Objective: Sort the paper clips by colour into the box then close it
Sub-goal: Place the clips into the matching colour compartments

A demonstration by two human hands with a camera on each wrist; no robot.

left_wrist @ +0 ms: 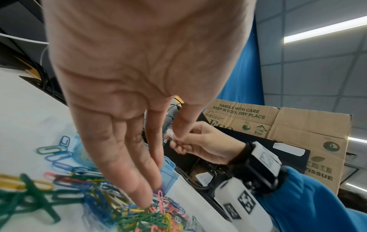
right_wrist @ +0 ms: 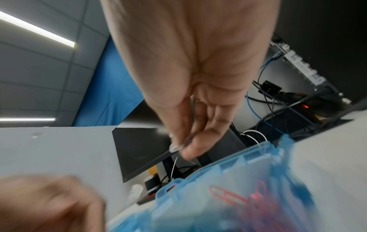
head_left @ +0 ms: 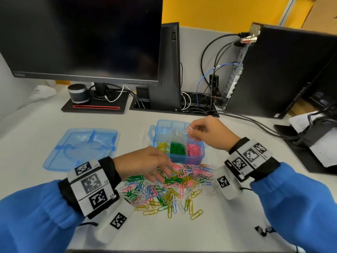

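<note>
A clear blue compartment box (head_left: 184,158) stands open mid-table with yellow, green, pink and white clips in separate cells. My right hand (head_left: 194,131) hovers over its back cells, thumb and finger pinching a white paper clip (head_left: 189,129), seen again as the white clip (right_wrist: 174,148) in the right wrist view. A mixed-colour pile of paper clips (head_left: 169,187) lies in front of the box. My left hand (head_left: 160,172) reaches into the pile with straight fingers, fingertips (left_wrist: 143,202) touching the clips and gripping nothing. The box wall (right_wrist: 228,169) lies just under the right hand.
The detached blue lid (head_left: 80,148) lies flat to the left of the box. A monitor (head_left: 82,39), a small speaker (head_left: 78,93) and a computer tower (head_left: 284,70) with cables stand along the back. Papers on a black stand (head_left: 315,148) sit at the right.
</note>
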